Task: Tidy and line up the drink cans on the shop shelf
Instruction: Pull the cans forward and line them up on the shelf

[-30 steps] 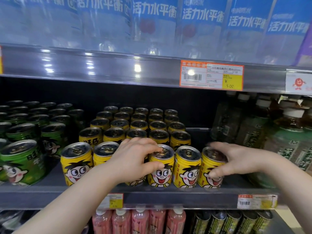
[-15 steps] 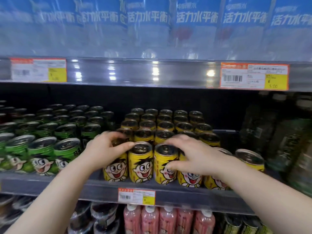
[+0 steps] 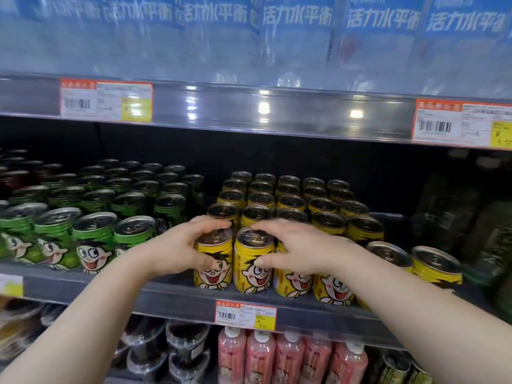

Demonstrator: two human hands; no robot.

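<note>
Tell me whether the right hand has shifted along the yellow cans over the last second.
Yes. The right hand has moved left along the front row of yellow cans: it was on the rightmost front can, and now closes on the second from the left, beside the left hand.

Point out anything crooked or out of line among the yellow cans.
The rightmost yellow can leans and stands apart from the front row. The left hand and right hand grip the two leftmost front cans.

Yellow can (image 3: 292,281) under right hand (image 3: 293,248): top hidden. Dark bottles (image 3: 454,217) right of that hand: blurred, labels unreadable. Price tag (image 3: 465,126) (upper right): edge-cropped.
</note>
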